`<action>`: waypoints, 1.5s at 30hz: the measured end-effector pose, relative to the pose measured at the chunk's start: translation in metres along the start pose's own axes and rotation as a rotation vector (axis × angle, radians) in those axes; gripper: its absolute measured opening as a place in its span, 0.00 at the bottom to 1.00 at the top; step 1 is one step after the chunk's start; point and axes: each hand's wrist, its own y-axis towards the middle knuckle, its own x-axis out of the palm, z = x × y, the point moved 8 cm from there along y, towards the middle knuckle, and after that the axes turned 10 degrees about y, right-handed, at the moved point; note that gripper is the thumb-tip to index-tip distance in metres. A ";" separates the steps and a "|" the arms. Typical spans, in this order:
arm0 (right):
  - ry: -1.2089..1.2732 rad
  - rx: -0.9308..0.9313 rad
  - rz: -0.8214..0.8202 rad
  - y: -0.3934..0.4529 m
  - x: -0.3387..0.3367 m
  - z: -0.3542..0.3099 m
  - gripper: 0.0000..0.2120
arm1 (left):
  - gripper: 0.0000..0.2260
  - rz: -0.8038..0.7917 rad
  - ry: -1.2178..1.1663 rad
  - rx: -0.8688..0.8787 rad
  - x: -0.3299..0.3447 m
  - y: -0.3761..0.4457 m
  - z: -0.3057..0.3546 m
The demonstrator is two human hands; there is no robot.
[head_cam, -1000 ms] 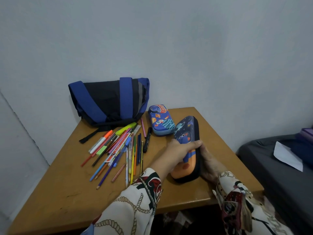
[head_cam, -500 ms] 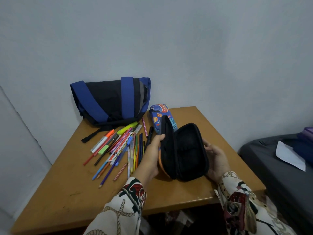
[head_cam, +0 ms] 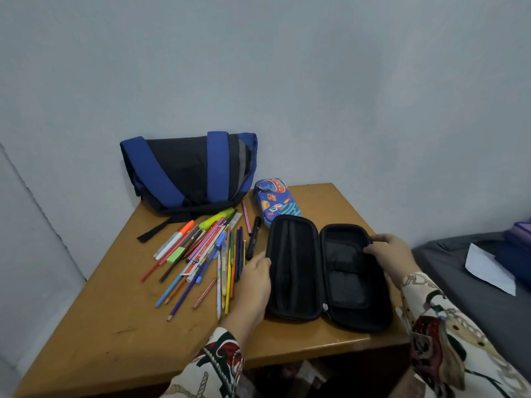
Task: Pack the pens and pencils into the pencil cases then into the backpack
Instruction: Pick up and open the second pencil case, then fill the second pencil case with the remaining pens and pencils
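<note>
Both arms enter from bottom of frame, patterned sleeves to the wrists. Left hand (head_cam: 254,285) sits centre-low, back of hand up, fingers relaxed and roughly straight, fingertips resting vs. the left edge of the open pencil case (head_cam: 327,271). Right hand (head_cam: 392,254) is centre-right, a bit higher in frame, fingers curled over the case's right rim, thumb on the inner side, gripping it. Forearms angle inward twd. centre.

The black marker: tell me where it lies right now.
In the head view the black marker lies on the wooden table, at the right edge of the pile of pens and pencils, just left of the open black pencil case.
</note>
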 end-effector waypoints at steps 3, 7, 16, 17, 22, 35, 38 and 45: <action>-0.243 -0.194 0.090 -0.012 0.010 -0.024 0.19 | 0.18 0.050 0.096 0.003 -0.002 0.000 -0.005; -0.350 -0.462 -0.043 -0.047 0.061 -0.056 0.05 | 0.17 0.090 0.152 0.041 -0.003 0.000 -0.004; -0.721 -0.501 -0.161 -0.075 0.131 -0.035 0.18 | 0.16 0.266 0.629 0.241 -0.022 -0.013 0.023; -0.717 -0.507 -0.162 -0.075 0.132 -0.035 0.16 | 0.15 0.309 0.684 0.283 -0.030 -0.016 0.029; -0.625 -0.475 -0.164 -0.071 0.128 -0.032 0.10 | 0.12 0.389 1.016 0.294 -0.051 -0.006 0.033; -0.043 -0.348 -0.138 -0.061 0.106 -0.018 0.11 | 0.13 0.350 1.053 0.175 -0.056 0.007 0.041; -0.033 -0.348 -0.124 -0.060 0.106 -0.017 0.12 | 0.14 0.289 0.832 0.199 -0.046 -0.002 0.049; 0.006 -0.367 -0.108 -0.060 0.104 -0.018 0.11 | 0.17 0.129 0.884 0.152 0.004 -0.009 0.046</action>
